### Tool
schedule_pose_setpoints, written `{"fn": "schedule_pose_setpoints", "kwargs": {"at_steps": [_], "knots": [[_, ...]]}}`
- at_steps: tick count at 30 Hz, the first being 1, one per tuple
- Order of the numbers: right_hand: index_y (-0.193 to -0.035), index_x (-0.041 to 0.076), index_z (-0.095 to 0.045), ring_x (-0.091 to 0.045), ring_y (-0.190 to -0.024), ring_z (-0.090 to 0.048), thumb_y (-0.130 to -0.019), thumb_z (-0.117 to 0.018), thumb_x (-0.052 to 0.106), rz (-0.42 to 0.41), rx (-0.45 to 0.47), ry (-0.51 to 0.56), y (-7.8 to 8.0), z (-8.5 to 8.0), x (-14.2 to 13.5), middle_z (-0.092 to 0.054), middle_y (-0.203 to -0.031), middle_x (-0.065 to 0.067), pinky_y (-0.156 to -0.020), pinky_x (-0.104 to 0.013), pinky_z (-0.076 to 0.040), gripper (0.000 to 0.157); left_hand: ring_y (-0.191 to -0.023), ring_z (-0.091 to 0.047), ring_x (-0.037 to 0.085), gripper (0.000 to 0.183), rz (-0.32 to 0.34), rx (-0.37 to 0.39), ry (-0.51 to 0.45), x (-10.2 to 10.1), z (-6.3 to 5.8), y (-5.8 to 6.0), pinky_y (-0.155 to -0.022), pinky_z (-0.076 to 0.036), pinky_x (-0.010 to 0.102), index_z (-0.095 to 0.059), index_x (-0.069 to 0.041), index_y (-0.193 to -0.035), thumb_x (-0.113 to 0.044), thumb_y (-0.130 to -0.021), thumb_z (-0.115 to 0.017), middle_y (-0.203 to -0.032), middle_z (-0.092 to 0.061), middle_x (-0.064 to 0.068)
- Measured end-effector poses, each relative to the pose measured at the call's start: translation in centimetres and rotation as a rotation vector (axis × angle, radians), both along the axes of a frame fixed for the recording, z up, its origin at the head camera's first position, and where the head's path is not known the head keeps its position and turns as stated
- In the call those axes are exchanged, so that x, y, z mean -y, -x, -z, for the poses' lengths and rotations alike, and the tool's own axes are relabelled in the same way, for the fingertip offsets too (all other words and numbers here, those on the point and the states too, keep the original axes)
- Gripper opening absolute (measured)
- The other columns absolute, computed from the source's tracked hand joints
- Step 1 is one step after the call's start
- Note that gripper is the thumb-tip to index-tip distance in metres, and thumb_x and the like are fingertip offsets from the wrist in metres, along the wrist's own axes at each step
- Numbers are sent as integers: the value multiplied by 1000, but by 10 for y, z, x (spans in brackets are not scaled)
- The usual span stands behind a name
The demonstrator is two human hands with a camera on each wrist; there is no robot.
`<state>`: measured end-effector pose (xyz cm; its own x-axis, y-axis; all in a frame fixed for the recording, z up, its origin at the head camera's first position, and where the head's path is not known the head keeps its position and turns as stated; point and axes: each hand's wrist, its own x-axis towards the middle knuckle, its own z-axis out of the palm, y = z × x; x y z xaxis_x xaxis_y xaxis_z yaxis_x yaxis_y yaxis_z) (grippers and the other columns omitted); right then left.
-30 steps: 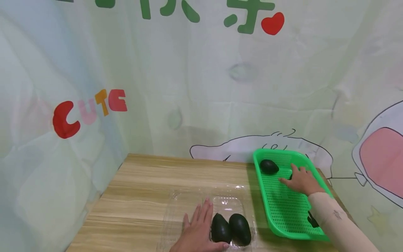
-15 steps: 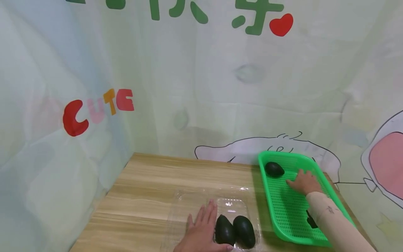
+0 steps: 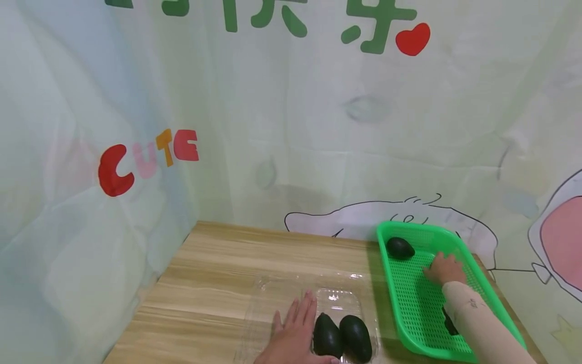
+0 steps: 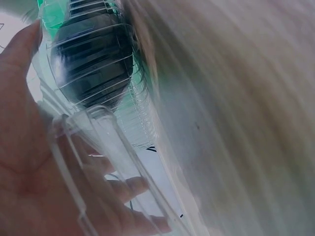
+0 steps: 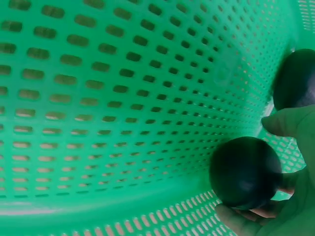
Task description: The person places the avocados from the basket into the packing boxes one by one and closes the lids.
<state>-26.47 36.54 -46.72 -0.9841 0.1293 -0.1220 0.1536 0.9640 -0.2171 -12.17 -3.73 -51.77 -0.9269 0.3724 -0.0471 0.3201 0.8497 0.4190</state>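
My left hand (image 3: 293, 331) rests with straight fingers on the lid side of a clear plastic clamshell box (image 3: 338, 299), left of two dark avocados. One avocado (image 3: 327, 336) lies beside the hand's thumb, the other avocado (image 3: 356, 337) right of it. In the left wrist view, a dark avocado (image 4: 91, 59) shows through the ribbed plastic. My right hand (image 3: 446, 269) is down inside a green basket (image 3: 394, 303). In the right wrist view its fingers (image 5: 236, 220) curl round a dark avocado (image 5: 245, 172), which the head view hides.
Another avocado (image 3: 400, 248) lies in the basket's far left corner. The basket stands at the right edge of the wooden table (image 3: 218, 268). A printed cloth backdrop (image 3: 254, 126) rises behind and beside the table.
My right hand has lowered into the basket, and its spread fingers have curled round an avocado there. The left hand stays on the clear box. The head view has shifted slightly.
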Motion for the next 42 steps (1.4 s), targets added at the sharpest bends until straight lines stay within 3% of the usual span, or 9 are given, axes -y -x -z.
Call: {"fn": "schedule_pose_setpoints", "kwargs": {"at_steps": [4,9,19,29,42], "knots": [[-117,-22,-35,-64,-102,-41,-90,-58,22,4,-17,16,0,10,-5,-37,-111,-48,-76,-64,-43,56,-144,-19,41,128,-1,7,2,-1,1,0,-96,-20,80,-9,-15,-155,-91,-61,-50,-163,-1,4],[-119,-20,-34,-64,-101,-41,-89,-60,21,5,-19,31,1,18,-11,-36,-112,-47,-74,-64,-44,57,-144,-18,40,128,-8,18,6,-1,0,0,-97,-20,79,-9,-15,-155,-92,-60,-49,-163,-1,4],[-108,-15,-44,-50,-81,-54,-85,-66,27,-2,-101,23,-2,33,-22,-47,-96,-38,-59,-53,-46,53,-145,-17,38,128,-13,34,4,-1,-1,0,-100,-19,77,-9,-16,-155,-91,-60,-50,-163,-1,3],[-109,-14,-44,-49,-80,-54,-85,-65,30,-14,-125,44,-3,37,-27,-46,-99,-39,-57,-51,-45,54,-145,-16,38,128,-12,26,-3,-2,-1,-1,-100,-18,77,-7,-17,-156,-91,-60,-51,-163,0,3],[-108,-13,-44,-45,-77,-54,-85,-66,32,-23,-126,56,-7,31,-30,-49,-96,-37,-56,-49,-44,55,-145,-17,39,129,-3,22,-5,-2,0,-1,-99,-19,78,-9,-14,-155,-91,-61,-50,-163,0,4]]}}
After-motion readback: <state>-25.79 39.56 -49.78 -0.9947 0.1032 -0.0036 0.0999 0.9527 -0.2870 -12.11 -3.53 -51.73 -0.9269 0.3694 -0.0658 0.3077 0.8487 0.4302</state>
